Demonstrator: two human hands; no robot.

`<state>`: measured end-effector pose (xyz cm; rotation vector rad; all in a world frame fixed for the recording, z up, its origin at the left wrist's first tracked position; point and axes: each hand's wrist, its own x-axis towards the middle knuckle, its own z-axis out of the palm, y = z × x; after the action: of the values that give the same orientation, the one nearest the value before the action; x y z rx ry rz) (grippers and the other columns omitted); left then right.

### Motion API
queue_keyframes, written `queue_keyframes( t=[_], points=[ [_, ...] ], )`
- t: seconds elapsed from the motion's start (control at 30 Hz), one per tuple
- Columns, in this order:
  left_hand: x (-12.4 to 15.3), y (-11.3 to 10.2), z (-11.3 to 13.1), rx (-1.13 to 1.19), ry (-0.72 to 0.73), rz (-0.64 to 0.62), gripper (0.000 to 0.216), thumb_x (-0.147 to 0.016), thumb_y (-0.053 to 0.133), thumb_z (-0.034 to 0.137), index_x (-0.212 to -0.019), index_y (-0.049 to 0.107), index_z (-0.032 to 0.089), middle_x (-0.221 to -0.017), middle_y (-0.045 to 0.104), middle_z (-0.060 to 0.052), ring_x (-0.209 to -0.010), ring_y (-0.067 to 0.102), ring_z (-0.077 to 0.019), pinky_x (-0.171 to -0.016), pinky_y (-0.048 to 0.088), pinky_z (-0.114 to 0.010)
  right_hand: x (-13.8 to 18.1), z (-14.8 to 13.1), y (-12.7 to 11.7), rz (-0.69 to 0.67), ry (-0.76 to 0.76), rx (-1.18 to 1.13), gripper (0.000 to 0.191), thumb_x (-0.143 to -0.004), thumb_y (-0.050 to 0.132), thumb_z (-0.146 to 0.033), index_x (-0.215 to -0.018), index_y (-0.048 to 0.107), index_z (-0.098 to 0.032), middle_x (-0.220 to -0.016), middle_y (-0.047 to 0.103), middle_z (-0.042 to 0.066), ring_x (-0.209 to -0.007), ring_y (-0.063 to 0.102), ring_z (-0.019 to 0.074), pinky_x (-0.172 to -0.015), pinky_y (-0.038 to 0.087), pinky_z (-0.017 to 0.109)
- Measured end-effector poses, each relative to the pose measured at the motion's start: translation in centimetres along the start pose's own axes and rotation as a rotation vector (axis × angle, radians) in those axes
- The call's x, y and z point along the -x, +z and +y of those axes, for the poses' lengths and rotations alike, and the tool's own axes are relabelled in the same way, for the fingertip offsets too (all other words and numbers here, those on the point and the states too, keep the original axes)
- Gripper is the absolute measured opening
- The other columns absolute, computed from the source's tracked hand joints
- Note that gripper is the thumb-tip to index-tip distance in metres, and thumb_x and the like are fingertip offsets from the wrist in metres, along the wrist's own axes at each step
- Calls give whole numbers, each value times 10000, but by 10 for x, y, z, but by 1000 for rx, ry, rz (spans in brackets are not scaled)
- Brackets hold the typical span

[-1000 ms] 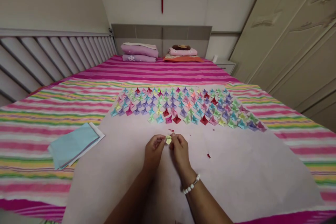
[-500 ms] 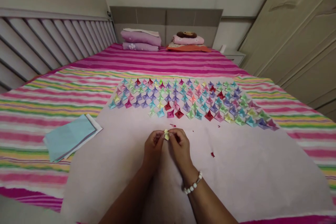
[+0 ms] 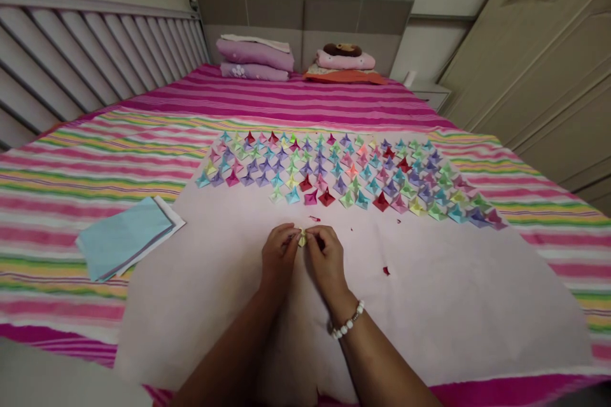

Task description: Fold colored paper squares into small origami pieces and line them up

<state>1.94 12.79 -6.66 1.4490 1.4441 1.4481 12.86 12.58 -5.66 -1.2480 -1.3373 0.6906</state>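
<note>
A small pale yellow folded paper [image 3: 302, 238] is pinched between my two hands, just above the white sheet [image 3: 443, 292]. My left hand [image 3: 277, 255] grips its left side with thumb and fingertips. On its right side, my right hand [image 3: 327, 259] holds it the same way; a white bead bracelet [image 3: 349, 321] circles that wrist. Beyond my hands stand rows of small folded paper pieces [image 3: 326, 197] in blue, purple, green, pink, red and yellow. A small red scrap [image 3: 314, 219] lies just past my fingers.
At the left lies a stack of light blue and white paper sheets [image 3: 126, 235]. Another dark red scrap [image 3: 386, 271] rests right of my hands. Striped bedding [image 3: 52, 216] spreads under the sheet. Folded purple bedding [image 3: 255, 60] and a pink bundle [image 3: 344, 61] sit by the headboard [image 3: 272, 13].
My view has tilted down slightly, so the far things sit higher. Both hands still pinch the yellow paper, which looks a little narrower between the fingers.
</note>
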Motion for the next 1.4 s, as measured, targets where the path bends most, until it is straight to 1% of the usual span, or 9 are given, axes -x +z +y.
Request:
queue_keyframes(
  t=[0.17,0.43,0.53,0.63,0.7,0.8,0.9,1.13,1.4],
  points=[
    [1,1,-3,68,-48,24,127,-801,564,258,-871,635,178,-1079,599,-94,-981,606,-200,-846,511,-326,0,4,0,26,52,33,100,-828,519,-201,-800,614,-188,-826,597,55,-771,555,186,-713,444,316],
    [-1,4,-14,42,-17,62,111,-775,586,261,-843,607,176,-1018,607,-78,-931,612,-187,-838,521,-343,0,8,2,44,59,30,77,-773,511,-182,-757,586,-182,-757,579,26,-694,535,177,-642,431,299],
    [-1,5,-16,14,-29,110,121,-782,566,249,-871,592,170,-985,615,-81,-910,612,-189,-850,510,-360,-1,9,2,55,76,40,84,-752,497,-166,-742,579,-180,-747,573,26,-683,535,179,-636,429,301],
    [0,6,-17,22,-53,125,141,-794,543,221,-923,567,170,-1003,609,-84,-878,614,-177,-831,516,-357,-1,9,3,57,80,54,90,-728,492,-152,-729,578,-180,-735,565,21,-672,528,176,-630,423,298],
    [0,5,-17,4,-9,115,131,-795,530,187,-922,563,176,-1052,594,-91,-921,606,-182,-820,520,-351,-2,9,3,58,76,51,97,-711,491,-142,-728,578,-181,-731,561,15,-663,521,171,-624,420,292],
    [0,4,-16,-98,136,89,118,-797,499,128,-851,587,186,-1068,576,-90,-1036,566,-206,-869,496,-373,-2,9,3,58,73,36,104,-693,492,-132,-725,575,-186,-722,552,3,-643,508,160,-613,418,284],
    [0,4,-15,-185,226,80,173,-787,474,77,-803,606,186,-1028,568,-85,-1040,560,-211,-907,473,-392,-2,8,3,54,68,21,106,-691,496,-131,-719,579,-190,-725,550,1,-644,507,160,-614,419,284],
    [1,5,-17,-250,251,84,226,-764,454,24,-817,612,176,-1030,575,-90,-1028,570,-211,-903,481,-394,-1,6,2,25,-7,3,203,-724,443,-93,-677,608,-201,-762,584,27,-773,559,185,-736,446,321],
    [1,8,-23,-270,281,72,292,-753,424,-1,-866,635,166,-1048,599,-101,-1027,587,-206,-910,495,-403,0,9,6,51,-30,62,209,-732,423,-86,-692,593,-200,-768,581,36,-772,556,195,-736,453,334]
  ],
)
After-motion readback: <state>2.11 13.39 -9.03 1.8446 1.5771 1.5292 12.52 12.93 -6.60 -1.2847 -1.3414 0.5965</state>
